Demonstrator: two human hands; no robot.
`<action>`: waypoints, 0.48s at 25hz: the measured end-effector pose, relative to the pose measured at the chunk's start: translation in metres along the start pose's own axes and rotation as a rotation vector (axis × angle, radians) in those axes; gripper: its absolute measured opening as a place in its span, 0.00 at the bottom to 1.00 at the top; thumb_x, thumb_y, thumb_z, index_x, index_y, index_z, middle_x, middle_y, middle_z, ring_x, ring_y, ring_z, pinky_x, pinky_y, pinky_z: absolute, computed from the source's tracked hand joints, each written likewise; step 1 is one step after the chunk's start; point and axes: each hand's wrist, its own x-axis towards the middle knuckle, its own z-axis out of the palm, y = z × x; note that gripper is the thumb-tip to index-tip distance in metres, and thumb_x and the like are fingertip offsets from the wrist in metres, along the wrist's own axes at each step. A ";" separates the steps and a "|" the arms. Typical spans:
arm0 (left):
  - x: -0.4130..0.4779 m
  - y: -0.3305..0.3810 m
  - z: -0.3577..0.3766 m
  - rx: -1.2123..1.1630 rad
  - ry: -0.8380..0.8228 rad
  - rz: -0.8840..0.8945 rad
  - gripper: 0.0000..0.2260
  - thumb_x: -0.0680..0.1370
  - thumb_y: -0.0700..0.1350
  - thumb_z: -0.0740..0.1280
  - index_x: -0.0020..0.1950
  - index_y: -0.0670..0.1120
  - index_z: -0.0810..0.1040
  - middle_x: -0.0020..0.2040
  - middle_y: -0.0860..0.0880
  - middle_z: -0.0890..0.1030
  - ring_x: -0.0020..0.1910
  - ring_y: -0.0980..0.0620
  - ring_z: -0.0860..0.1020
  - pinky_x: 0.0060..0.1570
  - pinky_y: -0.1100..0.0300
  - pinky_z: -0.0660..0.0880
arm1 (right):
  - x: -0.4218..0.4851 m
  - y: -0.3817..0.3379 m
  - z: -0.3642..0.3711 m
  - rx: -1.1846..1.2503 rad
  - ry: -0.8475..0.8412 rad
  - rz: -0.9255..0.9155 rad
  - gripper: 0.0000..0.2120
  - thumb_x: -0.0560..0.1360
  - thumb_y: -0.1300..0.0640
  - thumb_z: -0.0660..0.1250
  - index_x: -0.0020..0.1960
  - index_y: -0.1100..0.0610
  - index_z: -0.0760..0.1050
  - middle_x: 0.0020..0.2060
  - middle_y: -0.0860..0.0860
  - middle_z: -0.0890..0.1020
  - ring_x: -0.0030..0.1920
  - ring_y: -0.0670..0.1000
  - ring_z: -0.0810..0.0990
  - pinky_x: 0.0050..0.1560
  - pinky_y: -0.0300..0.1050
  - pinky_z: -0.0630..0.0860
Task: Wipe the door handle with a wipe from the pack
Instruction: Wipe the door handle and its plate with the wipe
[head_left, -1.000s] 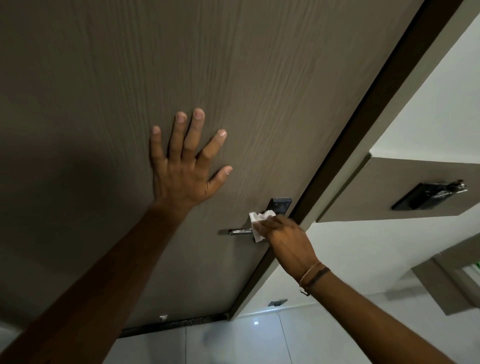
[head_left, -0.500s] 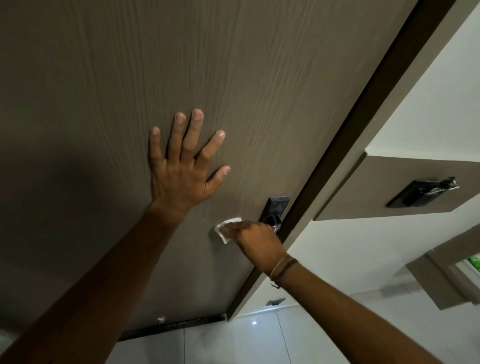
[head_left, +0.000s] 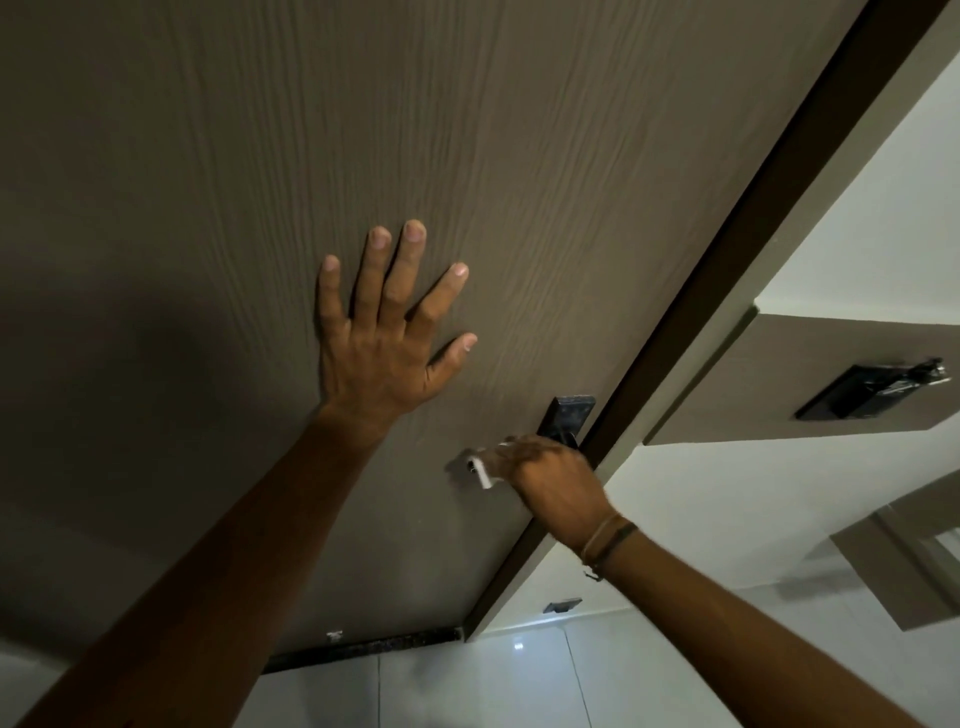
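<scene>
My left hand (head_left: 387, 338) lies flat on the brown wood-grain door (head_left: 519, 156), fingers spread, holding nothing. Lower right, my right hand (head_left: 550, 480) is closed around the door handle with a white wipe (head_left: 480, 470) wrapped on it. The wipe sticks out at the handle's free left end. The lever itself is hidden under my fingers. Only its dark backplate (head_left: 569, 415) shows above my knuckles. The pack of wipes is not in view.
A dark door frame (head_left: 727, 286) runs diagonally right of the handle. Beyond it is a white wall, a second brown door with a black handle plate (head_left: 862, 392), and glossy white floor tiles (head_left: 467, 686) below.
My right hand slid the wipe left along the lever, away from the backplate, and now covers the lever's free end. My left hand stayed flat on the door.
</scene>
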 end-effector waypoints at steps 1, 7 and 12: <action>0.000 0.001 0.000 0.006 0.004 -0.002 0.39 0.82 0.70 0.59 0.89 0.56 0.50 0.90 0.46 0.45 0.89 0.45 0.44 0.87 0.39 0.40 | -0.010 0.015 -0.003 -0.050 -0.026 0.042 0.18 0.78 0.59 0.72 0.67 0.53 0.79 0.60 0.58 0.85 0.62 0.60 0.83 0.62 0.57 0.81; -0.001 0.000 0.001 0.012 -0.005 0.000 0.41 0.81 0.70 0.61 0.89 0.56 0.50 0.90 0.46 0.44 0.89 0.45 0.44 0.86 0.38 0.40 | 0.003 -0.006 0.013 -0.104 0.032 -0.003 0.18 0.78 0.59 0.71 0.68 0.52 0.77 0.55 0.57 0.85 0.56 0.59 0.84 0.56 0.52 0.83; -0.003 0.001 0.003 0.023 0.004 0.000 0.42 0.81 0.70 0.62 0.89 0.56 0.50 0.90 0.46 0.44 0.89 0.45 0.43 0.86 0.38 0.39 | -0.043 0.046 0.016 -0.153 0.272 -0.098 0.36 0.66 0.62 0.82 0.72 0.57 0.75 0.62 0.59 0.84 0.61 0.60 0.84 0.62 0.55 0.80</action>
